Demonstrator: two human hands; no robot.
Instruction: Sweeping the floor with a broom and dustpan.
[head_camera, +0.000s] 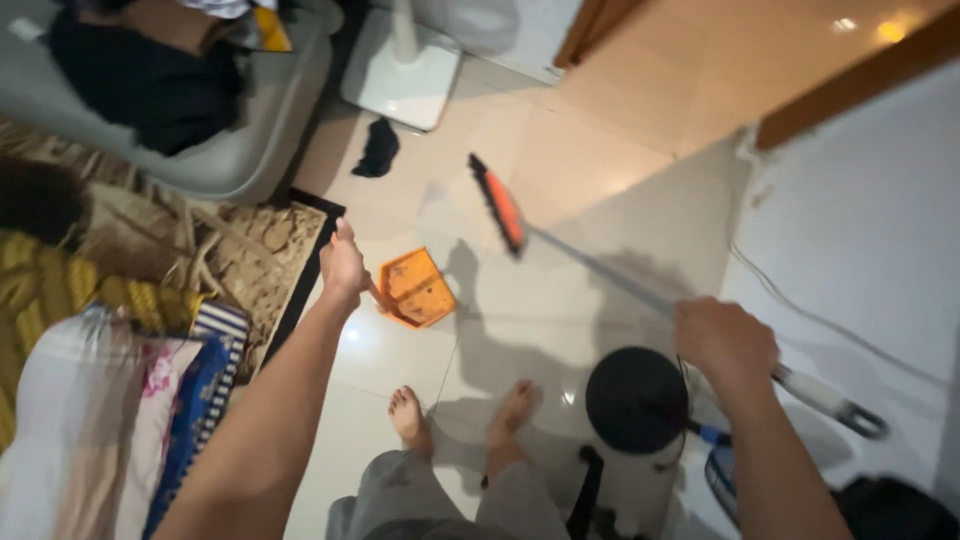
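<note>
The right hand (725, 342) is clamped on the grey handle of a broom (620, 280), whose orange head hangs just beyond the orange dustpan (418, 288). The left hand (343, 265) is closed on the dustpan's handle, holding it above the tiled floor (560, 170), beside the patterned rug (250, 240).

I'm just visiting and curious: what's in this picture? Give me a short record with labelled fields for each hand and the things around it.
Left hand: left hand grips the handle of an orange dustpan resting on the tiled floor.
Right hand: right hand holds the grey pole of a broom; its orange head is raised, tilted, above the floor.
Feet: bare feet stand just behind the dustpan.
Nearby: a round black lid by the right hand, a patterned rug to the left, a dark cloth on the floor farther off.
</note>
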